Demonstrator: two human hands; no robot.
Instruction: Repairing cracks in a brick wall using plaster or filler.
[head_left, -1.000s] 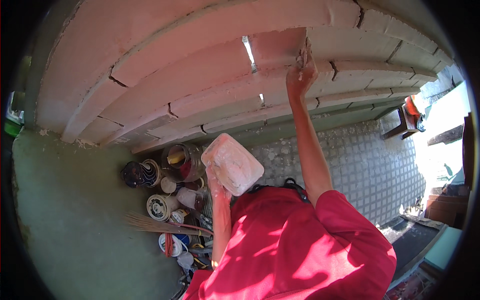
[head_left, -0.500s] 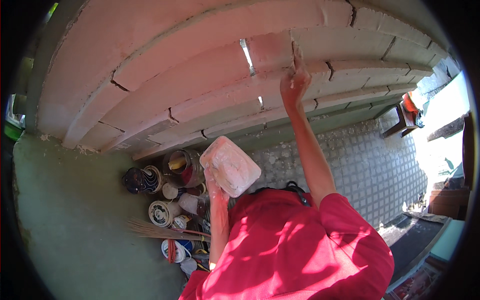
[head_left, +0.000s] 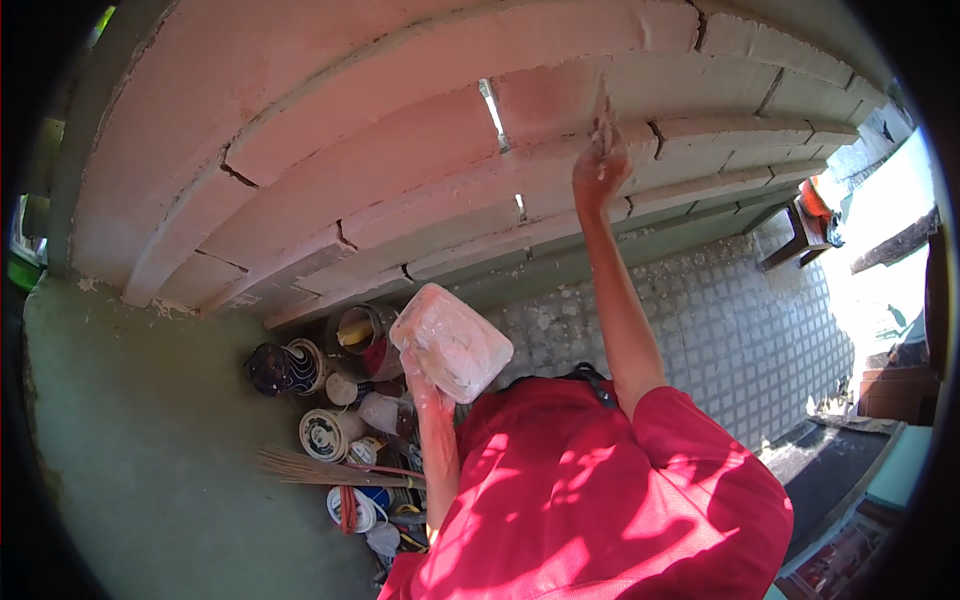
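My left hand [head_left: 426, 382] grips a whitish rectangular tub [head_left: 455, 345], smeared with pale paste, from its left side in front of my body. My right hand [head_left: 602, 172] is stretched out to the block wall [head_left: 400, 130] with its fingers closed on a putty knife [head_left: 603, 118]. The narrow, paste-coated blade points up and touches or nearly touches the wall, just above a ledge of blocks. Most of its handle is hidden by my fingers. Dark cracks and two bright gaps show between the blocks left of the blade.
Several paint buckets [head_left: 325, 434] and a clear bin [head_left: 360, 335] stand in the left corner, with a twig broom [head_left: 320, 466] beside them. A tiled floor [head_left: 720, 310] lies below the wall. A small wooden stool [head_left: 797, 238] stands at the far right.
My right hand and the putty knife have moved slightly right and down along the wall. The dark vertical seam there now looks smeared over. The tub has shifted slightly left and down.
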